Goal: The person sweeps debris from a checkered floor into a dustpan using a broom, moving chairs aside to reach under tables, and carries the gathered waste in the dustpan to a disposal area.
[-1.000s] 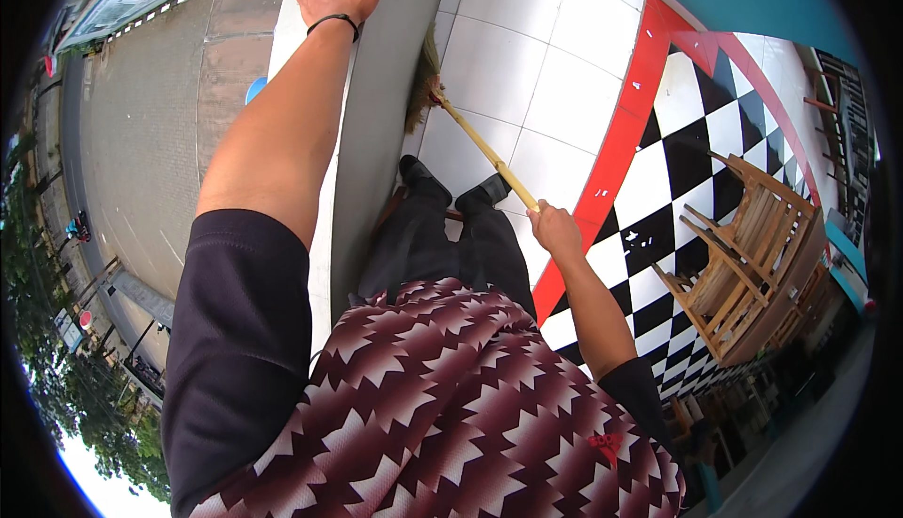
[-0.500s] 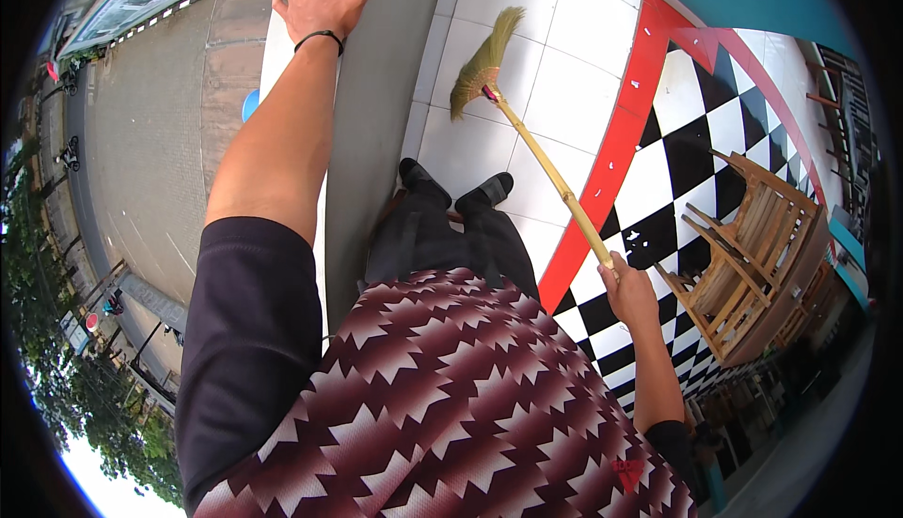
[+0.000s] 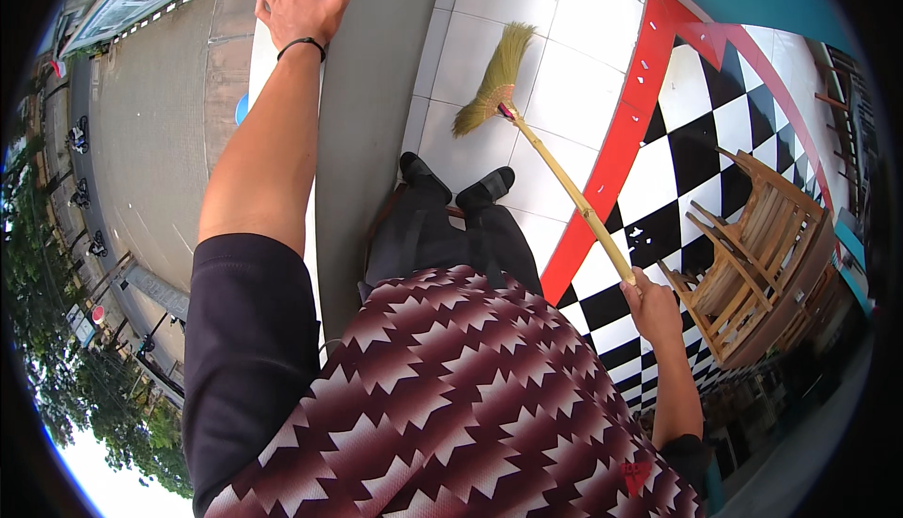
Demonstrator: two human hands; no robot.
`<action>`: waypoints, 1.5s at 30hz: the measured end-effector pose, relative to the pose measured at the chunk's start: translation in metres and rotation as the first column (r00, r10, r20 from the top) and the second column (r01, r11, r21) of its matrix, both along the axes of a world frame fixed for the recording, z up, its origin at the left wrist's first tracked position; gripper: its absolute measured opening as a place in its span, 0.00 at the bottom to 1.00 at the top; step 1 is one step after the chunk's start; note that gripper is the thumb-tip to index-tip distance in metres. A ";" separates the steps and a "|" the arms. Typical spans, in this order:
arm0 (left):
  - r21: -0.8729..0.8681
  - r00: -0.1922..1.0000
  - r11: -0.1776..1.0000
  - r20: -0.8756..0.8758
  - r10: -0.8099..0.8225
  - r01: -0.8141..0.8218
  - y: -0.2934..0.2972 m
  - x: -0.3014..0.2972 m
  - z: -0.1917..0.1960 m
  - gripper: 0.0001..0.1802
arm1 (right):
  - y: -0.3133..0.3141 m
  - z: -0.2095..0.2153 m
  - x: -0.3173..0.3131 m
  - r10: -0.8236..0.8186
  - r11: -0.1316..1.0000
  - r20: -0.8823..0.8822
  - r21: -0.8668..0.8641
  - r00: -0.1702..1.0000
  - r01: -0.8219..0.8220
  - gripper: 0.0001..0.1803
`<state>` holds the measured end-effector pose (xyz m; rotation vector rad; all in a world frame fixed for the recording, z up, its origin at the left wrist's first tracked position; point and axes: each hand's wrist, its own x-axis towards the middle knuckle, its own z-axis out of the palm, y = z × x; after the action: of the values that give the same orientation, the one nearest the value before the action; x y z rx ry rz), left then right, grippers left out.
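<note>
A broom [image 3: 562, 178] with a bamboo handle and a fan of yellow-green straw slants across the white tiles. Its handle end is in my right hand [image 3: 653, 306], whose fingers are wrapped round it. The straw head rests on or just over the floor, ahead of my feet. My left hand [image 3: 303, 6], with a black band at the wrist, lies with fingers spread on the white top of a low wall [image 3: 372, 67]. Nothing is held in it.
A red floor strip [image 3: 621, 133] divides the white tiles from a black-and-white checkered floor, with small white scraps on both. Wooden chairs [image 3: 762, 245] stand stacked on the right. Beyond the wall, a blue round thing [image 3: 242, 108] shows beside my left forearm, and motorbikes [image 3: 80, 134] line a road.
My right hand has moved right and nearer to me, drawing the broom with it. The straw head has shifted slightly right and nearer. My left hand has slid a little left along the wall top.
</note>
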<state>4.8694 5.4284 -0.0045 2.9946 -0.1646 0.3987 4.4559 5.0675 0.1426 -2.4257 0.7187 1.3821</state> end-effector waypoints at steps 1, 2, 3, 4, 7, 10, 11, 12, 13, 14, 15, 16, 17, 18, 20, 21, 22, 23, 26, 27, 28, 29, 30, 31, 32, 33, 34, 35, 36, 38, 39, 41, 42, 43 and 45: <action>-0.011 1.000 1.000 0.002 -0.002 0.002 0.004 0.000 -0.002 0.56 | 0.003 0.002 0.010 -0.024 0.999 0.017 0.033 1.000 0.023 0.21; -0.020 1.000 1.000 0.003 0.000 0.000 0.007 -0.001 -0.004 0.56 | 0.005 -0.013 0.011 -0.016 0.995 0.083 0.095 0.996 0.008 0.21; -0.020 1.000 1.000 0.001 0.002 -0.002 0.004 0.001 -0.002 0.56 | 0.007 -0.038 0.009 -0.016 0.988 0.159 0.152 0.987 -0.008 0.21; -0.020 1.000 1.000 -0.006 0.006 -0.006 0.001 0.001 0.000 0.56 | 0.018 -0.066 0.015 -0.021 0.983 0.180 0.184 0.983 -0.012 0.21; -0.011 1.000 1.000 -0.010 -0.002 0.002 -0.004 0.007 0.002 0.56 | 0.050 -0.176 0.029 -0.038 0.980 0.163 0.200 0.986 0.005 0.22; 0.021 1.000 1.000 -0.005 0.011 -0.011 -0.002 0.008 -0.003 0.57 | 0.057 -0.263 0.023 -0.041 0.991 0.190 0.134 0.981 0.015 0.22; 0.037 1.000 0.999 0.000 0.025 -0.025 0.004 0.011 -0.008 0.57 | 0.055 -0.258 0.033 -0.051 0.996 0.135 0.084 0.990 0.040 0.22; 0.034 1.000 0.999 -0.001 0.028 -0.028 0.007 0.012 -0.011 0.57 | 0.054 -0.243 0.044 -0.068 0.997 0.071 0.032 0.995 0.066 0.22; 0.037 0.999 0.999 -0.013 0.037 -0.037 0.013 0.008 -0.013 0.57 | 0.047 -0.203 0.058 -0.087 0.996 0.027 0.007 0.996 0.087 0.22; 0.033 0.999 0.999 -0.011 0.032 -0.032 0.010 0.006 -0.012 0.57 | 0.029 -0.190 0.047 -0.015 0.999 0.035 -0.030 0.999 0.016 0.20; 0.035 0.999 0.998 -0.028 0.043 -0.042 0.007 0.007 -0.008 0.56 | 0.014 -0.163 0.045 0.015 0.999 0.005 -0.040 1.000 -0.015 0.19; 0.036 0.999 0.998 -0.028 0.046 -0.045 0.007 0.006 -0.007 0.56 | 0.008 -0.126 0.050 0.009 0.998 -0.002 -0.064 1.000 -0.009 0.19; 0.032 0.999 0.999 -0.026 0.042 -0.041 0.006 0.007 -0.008 0.56 | -0.002 -0.101 0.046 0.072 0.993 0.003 -0.089 0.997 -0.071 0.18; 0.033 0.999 0.999 -0.018 0.031 -0.030 0.002 0.008 -0.006 0.56 | -0.013 -0.093 0.032 0.177 0.980 0.062 -0.106 0.982 -0.170 0.18; 0.045 0.997 0.997 -0.043 0.058 -0.056 -0.004 0.010 -0.003 0.57 | -0.017 -0.056 0.035 0.174 0.979 0.075 -0.122 0.982 -0.165 0.18; 0.045 0.997 0.998 -0.057 0.056 -0.054 -0.008 0.009 0.000 0.57 | -0.018 -0.049 0.032 0.113 0.990 0.096 -0.099 0.989 -0.103 0.19; 0.058 0.993 0.995 -0.086 0.081 -0.076 -0.006 0.006 0.002 0.57 | -0.023 -0.043 0.033 0.054 0.995 0.118 -0.094 0.992 -0.043 0.19; 0.094 0.988 0.990 -0.106 0.112 -0.102 -0.006 0.004 0.005 0.57 | -0.024 -0.051 0.026 0.080 0.995 0.151 -0.073 0.985 -0.069 0.20; 0.125 0.984 0.984 -0.107 0.141 -0.128 0.001 0.005 0.001 0.58 | -0.002 -0.080 0.028 -0.021 0.998 0.214 0.060 0.977 0.008 0.20; 0.119 0.986 0.985 -0.093 0.137 -0.125 0.002 0.005 0.000 0.58 | 0.011 -0.091 0.034 -0.064 0.992 0.239 0.121 0.969 0.036 0.19; 0.116 0.988 0.986 -0.082 0.129 -0.119 0.002 0.006 -0.003 0.59 | 0.025 -0.117 0.029 -0.102 0.986 0.287 0.155 0.953 0.059 0.19; 0.107 0.990 0.989 -0.079 0.114 -0.105 -0.001 0.007 -0.004 0.59 | 0.039 -0.141 0.032 -0.137 0.974 0.265 0.212 0.954 0.081 0.19; 0.094 0.992 0.991 -0.073 0.100 -0.093 -0.007 0.010 -0.003 0.59 | 0.053 -0.174 0.028 -0.143 0.962 0.286 0.265 0.947 0.065 0.20; 0.078 0.994 0.993 -0.066 0.089 -0.084 -0.009 0.011 -0.004 0.60 | 0.069 -0.182 0.037 -0.194 0.966 0.215 0.214 0.957 0.147 0.20; 0.085 0.993 0.993 -0.070 0.092 -0.086 -0.008 0.011 -0.003 0.60 | 0.080 -0.193 0.040 -0.229 0.962 0.176 0.191 0.957 0.195 0.20; 0.089 0.993 0.992 -0.073 0.096 -0.090 -0.006 0.011 -0.003 0.60 | 0.090 -0.206 0.040 -0.263 0.957 0.137 0.166 0.955 0.240 0.20; 0.090 0.992 0.991 -0.075 0.103 -0.096 -0.003 0.013 -0.004 0.61 | 0.094 -0.213 0.043 -0.294 0.951 0.102 0.135 0.950 0.280 0.20; 0.065 0.994 0.995 -0.072 0.078 -0.074 0.003 0.013 -0.004 0.61 | 0.090 -0.217 0.041 -0.317 0.945 0.069 0.102 0.946 0.309 0.20; 0.065 0.994 0.995 -0.075 0.083 -0.078 0.004 0.013 -0.006 0.62 | 0.081 -0.215 0.035 -0.299 0.952 0.054 0.077 0.953 0.295 0.20; 0.068 0.992 0.993 -0.082 0.098 -0.092 0.007 0.009 -0.006 0.62 | 0.058 -0.195 0.017 -0.277 0.961 0.080 0.025 0.958 0.275 0.20; 0.072 0.991 0.993 -0.086 0.098 -0.092 0.005 0.010 -0.005 0.61 | 0.045 -0.189 0.000 -0.288 0.957 0.088 -0.018 0.953 0.291 0.20; 0.080 0.992 0.993 -0.089 0.094 -0.087 0.003 0.012 -0.006 0.61 | 0.025 -0.162 -0.027 -0.307 0.937 0.093 -0.142 0.947 0.318 0.19; 0.089 0.990 0.991 -0.098 0.104 -0.096 0.002 0.011 -0.006 0.61 | 0.014 -0.148 -0.044 -0.390 0.904 0.115 -0.141 0.913 0.404 0.18; 0.092 0.989 0.991 -0.104 0.103 -0.094 0.000 0.010 -0.005 0.61 | 0.004 -0.137 -0.061 -0.442 0.876 0.109 -0.162 0.890 0.455 0.19; 0.104 0.990 0.990 -0.094 0.106 -0.096 -0.004 0.011 -0.005 0.61 | -0.002 -0.113 -0.097 -0.527 0.823 0.142 -0.160 0.838 0.545 0.18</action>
<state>4.8807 5.4241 -0.0095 3.1212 -0.0243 0.2579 4.3590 5.0652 0.0299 -2.1409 1.4380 0.9989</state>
